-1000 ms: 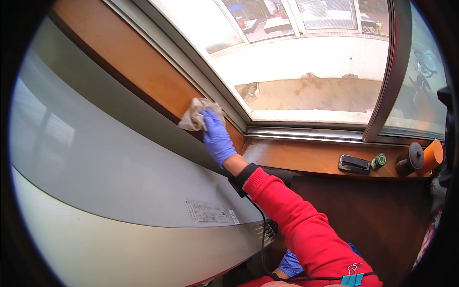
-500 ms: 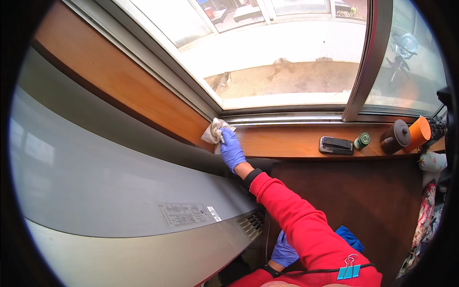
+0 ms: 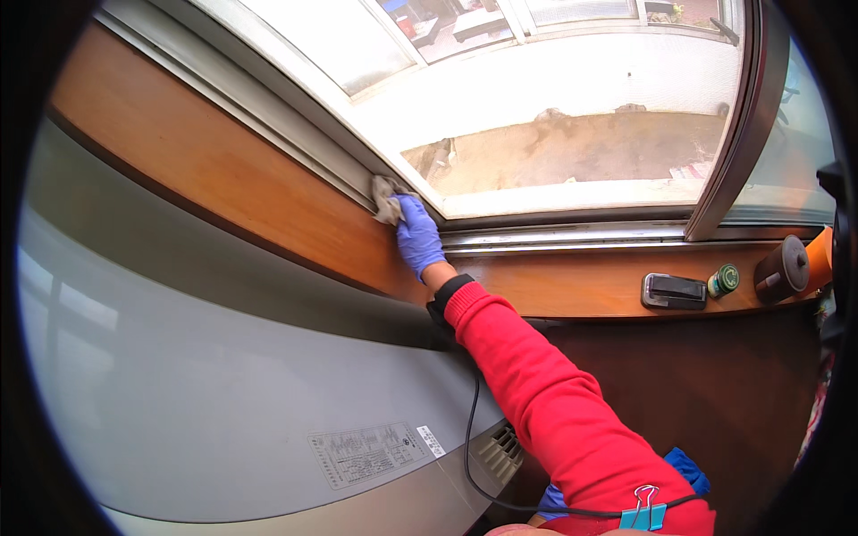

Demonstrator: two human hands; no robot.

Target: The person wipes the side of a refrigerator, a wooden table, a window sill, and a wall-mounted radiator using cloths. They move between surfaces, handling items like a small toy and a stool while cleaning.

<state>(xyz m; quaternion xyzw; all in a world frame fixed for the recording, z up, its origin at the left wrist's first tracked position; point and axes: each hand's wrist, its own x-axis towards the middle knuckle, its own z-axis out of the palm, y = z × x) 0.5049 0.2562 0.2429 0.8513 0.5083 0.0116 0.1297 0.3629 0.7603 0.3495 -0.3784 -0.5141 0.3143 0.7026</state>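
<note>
The cloth (image 3: 388,198), greyish white and bunched up, is at the lower left corner of the window, against the metal frame (image 3: 313,143) just above where the wooden ledge meets it. Going from the left, you have the big grey appliance (image 3: 197,366) with a printed label (image 3: 371,454), then the wooden ledge (image 3: 197,152) running along it up to that frame. Your right hand (image 3: 416,237), in a purple glove, reaches over to the cloth, the fingers closed together and pressing it to the frame. The step in hand looks like wiping the frame near its corner; the next move seems to call for firm, even pressure along the metal, with the cloth kept between your fingertips and the edge. Further right, the wooden sill (image 3: 554,281) runs under the window, and your left hand (image 3: 554,502) is low down, mostly hidden behind your red sleeve (image 3: 536,384), so I can't tell how its fingers are. On the sill to the right stand a black-topped box (image 3: 674,291), a green-lidded jar (image 3: 724,280), a brown pot (image 3: 782,268) and an orange cup (image 3: 820,262), well apart from the cloth.
</note>
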